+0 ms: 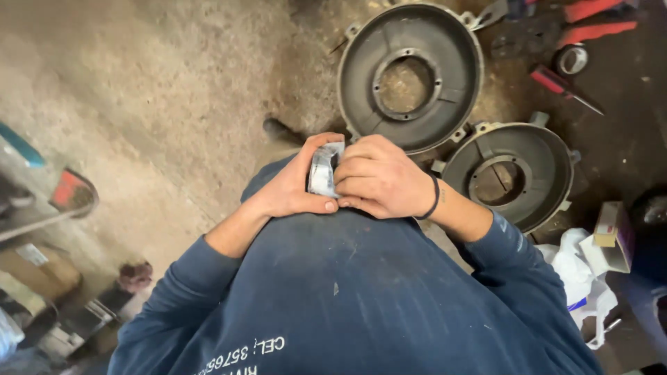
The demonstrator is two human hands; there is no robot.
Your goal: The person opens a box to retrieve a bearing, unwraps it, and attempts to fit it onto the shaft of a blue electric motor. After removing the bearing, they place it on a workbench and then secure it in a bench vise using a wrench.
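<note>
Both hands, left hand (288,191) and right hand (379,179), grip a small shiny metal ring (324,169), wrapping partly on, near the round grey metal cover (361,90).

Single head-worn view, looking steeply down over the wearer's chest, hands close at frame centre, workshop floor (139,104) farther off across the upper frame

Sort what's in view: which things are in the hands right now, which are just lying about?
In hand:
- small grey metal ring-shaped part, held between left hand and right hand

Lying about:
- two round grey metal end covers on the floor, far and near
- red-handled screwdriver
- tape roll
- red-handled pliers
- small cardboard box
- white plastic bag
</note>
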